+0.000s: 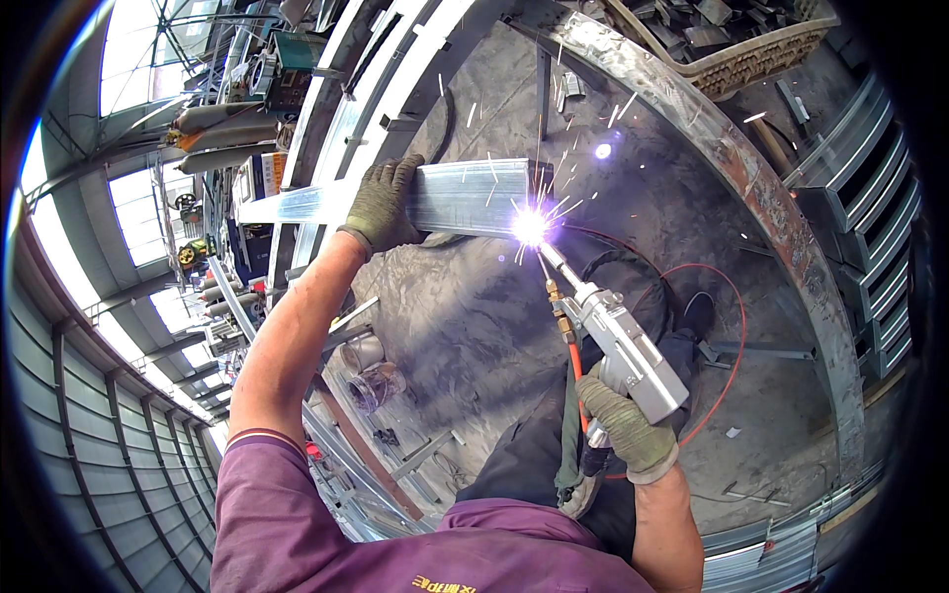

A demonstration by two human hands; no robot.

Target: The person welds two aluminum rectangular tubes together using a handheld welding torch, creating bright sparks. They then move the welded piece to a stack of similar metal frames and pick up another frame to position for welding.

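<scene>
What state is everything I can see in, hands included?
Left hand: gloved, gripping the metal beam.
Metal beam: held, its end beside the glare.
Right hand: gloved, gripping the torch.
Torch: running, tip aimed at the glare.
Glare: bright, throwing sparks.
Thin red hose: slack, curving.
Crate: loaded with metal pieces.
Curved rail: rust-stained.
</scene>
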